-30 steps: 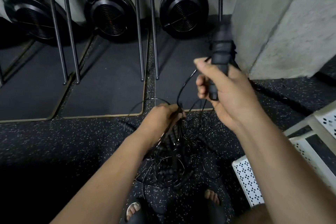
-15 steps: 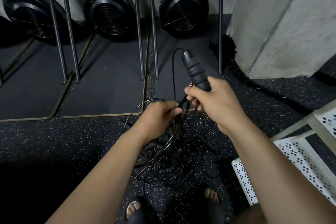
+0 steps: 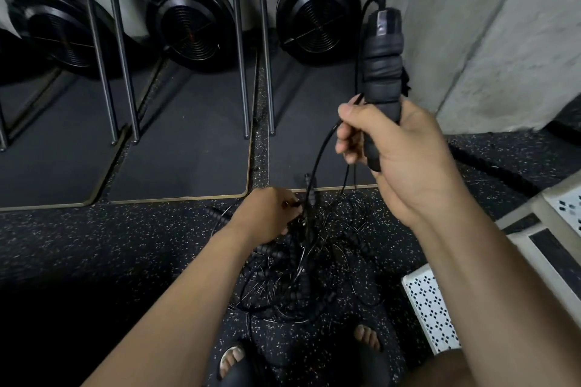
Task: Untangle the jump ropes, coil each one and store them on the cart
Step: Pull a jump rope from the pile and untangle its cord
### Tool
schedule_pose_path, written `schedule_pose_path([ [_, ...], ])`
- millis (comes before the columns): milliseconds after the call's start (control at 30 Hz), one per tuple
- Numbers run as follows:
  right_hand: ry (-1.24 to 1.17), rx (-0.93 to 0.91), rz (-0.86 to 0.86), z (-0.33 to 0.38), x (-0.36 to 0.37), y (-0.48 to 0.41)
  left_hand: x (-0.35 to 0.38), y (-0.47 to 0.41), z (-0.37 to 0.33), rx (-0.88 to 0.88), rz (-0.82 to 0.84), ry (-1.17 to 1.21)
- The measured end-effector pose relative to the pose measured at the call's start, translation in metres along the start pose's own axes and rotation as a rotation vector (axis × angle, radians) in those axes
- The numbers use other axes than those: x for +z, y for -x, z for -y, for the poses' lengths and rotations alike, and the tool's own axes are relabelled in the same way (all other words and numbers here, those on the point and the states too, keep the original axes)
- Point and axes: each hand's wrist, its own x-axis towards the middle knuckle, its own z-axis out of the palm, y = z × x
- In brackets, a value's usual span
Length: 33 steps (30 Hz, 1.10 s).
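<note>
My right hand (image 3: 399, 151) grips a black jump rope handle (image 3: 382, 72), held upright and raised high. A thin black cord (image 3: 320, 160) runs from the handle's top, down past my fingers into a tangle of black jump ropes (image 3: 301, 264). The tangle hangs and spreads over the speckled floor in front of my feet; some ropes are thin cords and some are beaded. My left hand (image 3: 267, 218) grips a bunch of cords at the top of the tangle. The white perforated cart (image 3: 430, 308) stands low at the right edge, only partly in view.
Three black fan-wheel machines (image 3: 317, 16) on dark mats stand against the far wall, with metal rails (image 3: 240, 41) rising between them. A concrete pillar (image 3: 503, 25) fills the upper right. A thick black rope (image 3: 490, 166) lies on the floor by the pillar. My feet (image 3: 366, 336) are below the tangle.
My right hand has lifted the handle up and to the right, turning it upright and drawing the cord out of the tangle. My left hand keeps hold of the bunch, a little lower.
</note>
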Motion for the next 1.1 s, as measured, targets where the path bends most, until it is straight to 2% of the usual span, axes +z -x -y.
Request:
schedule_pose_path([
  [200, -0.015, -0.011, 0.004, 0.004, 0.001, 0.002, 0.003, -0.005, 0.007, -0.043, -0.05, -0.091],
  [333, -0.084, -0.026, -0.001, 0.01, 0.003, 0.004, 0.007, -0.008, 0.012, -0.08, -0.004, -0.165],
  [367, -0.095, -0.028, 0.002, 0.012, 0.003, 0.005, 0.008, -0.007, 0.011, -0.106, 0.004, -0.094],
  [500, -0.126, -0.031, 0.02, 0.016, 0.006, 0.008, 0.011, -0.008, 0.001, -0.234, -0.068, 0.442],
  [567, -0.128, -0.027, 0.026, 0.016, 0.007, 0.008, 0.013, -0.008, -0.004, -0.241, -0.101, 0.674],
  [633, -0.131, -0.017, 0.024, 0.015, 0.008, 0.008, 0.019, -0.007, -0.009, -0.194, -0.043, 0.786],
  [767, -0.134, -0.008, 0.014, 0.014, 0.008, 0.007, 0.037, -0.007, -0.013, -0.04, 0.062, 0.632],
  [900, -0.14, -0.003, 0.018, 0.013, 0.01, 0.008, 0.045, -0.005, -0.015, 0.031, 0.028, 0.446],
  [1100, -0.153, -0.018, 0.023, 0.014, 0.008, 0.006, 0.055, -0.002, -0.02, 0.085, 0.069, 0.366],
])
